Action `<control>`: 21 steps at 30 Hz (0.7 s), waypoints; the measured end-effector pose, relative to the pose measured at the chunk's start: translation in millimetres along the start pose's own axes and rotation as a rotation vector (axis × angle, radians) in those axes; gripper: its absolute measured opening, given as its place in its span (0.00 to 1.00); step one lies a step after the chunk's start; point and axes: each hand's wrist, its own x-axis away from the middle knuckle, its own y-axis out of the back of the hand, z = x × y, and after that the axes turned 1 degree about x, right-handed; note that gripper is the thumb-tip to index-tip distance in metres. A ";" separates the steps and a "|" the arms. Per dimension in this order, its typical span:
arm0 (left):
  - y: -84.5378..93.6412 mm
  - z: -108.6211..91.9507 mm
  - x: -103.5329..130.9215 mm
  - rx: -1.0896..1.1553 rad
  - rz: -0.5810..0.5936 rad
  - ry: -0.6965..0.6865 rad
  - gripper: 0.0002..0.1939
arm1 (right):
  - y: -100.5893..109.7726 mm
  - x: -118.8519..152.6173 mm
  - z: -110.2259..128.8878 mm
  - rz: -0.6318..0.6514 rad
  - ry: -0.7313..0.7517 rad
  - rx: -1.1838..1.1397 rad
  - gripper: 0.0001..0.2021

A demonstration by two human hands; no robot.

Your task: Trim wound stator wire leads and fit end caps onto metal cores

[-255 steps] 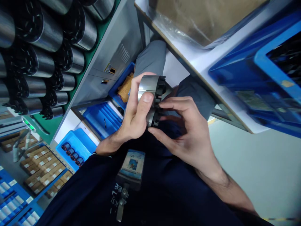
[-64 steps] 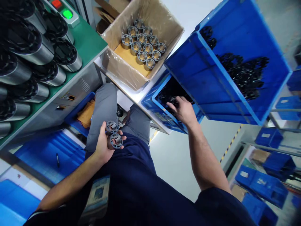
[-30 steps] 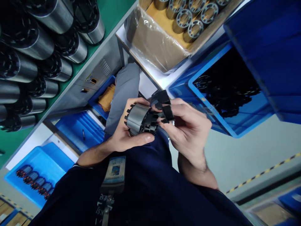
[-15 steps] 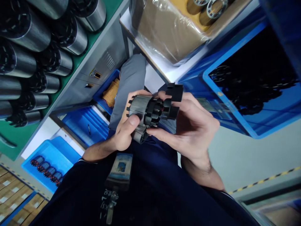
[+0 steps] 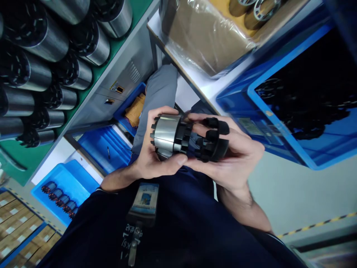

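Observation:
My left hand [image 5: 149, 158] is closed around a motor stator core [image 5: 166, 132], a shiny metal cylinder with black plastic teeth at both ends. Its thumb lies along the lower side, and the core is tilted sideways in front of my body. My right hand [image 5: 240, 154] grips a black plastic end ring [image 5: 220, 143] with notched segments. The ring sits just right of the core's toothed end, with a small gap between them. Some right fingers are hidden behind the ring.
Rows of similar stator cores [image 5: 96, 48] stand on a green bench at upper left. A blue bin [image 5: 281, 123] of black parts is at right, beside a plastic-wrapped carton [image 5: 206, 41]. At lower left, a blue tray [image 5: 80, 178] holds several wound parts.
The stator core has turned in my left hand, showing its bright smooth side. My left thumb has shifted right, and the black ring has turned and moved slightly right and down.

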 end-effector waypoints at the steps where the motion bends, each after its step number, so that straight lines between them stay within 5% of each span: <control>1: -1.7 -3.3 -1.5 -0.047 0.035 -0.080 0.38 | -1.0 0.5 0.4 -0.012 -0.017 0.001 0.25; 9: -11.5 -23.6 -12.6 -0.198 0.213 -0.397 0.34 | -1.9 2.8 0.4 0.005 0.026 0.014 0.34; 14: -12.6 -30.3 -7.6 -0.317 0.260 -0.381 0.36 | 2.8 4.3 2.3 -0.012 0.017 0.013 0.34; 21: -15.0 -41.5 -0.4 -0.278 0.330 -0.404 0.26 | 9.5 9.1 -7.7 0.021 0.072 0.044 0.34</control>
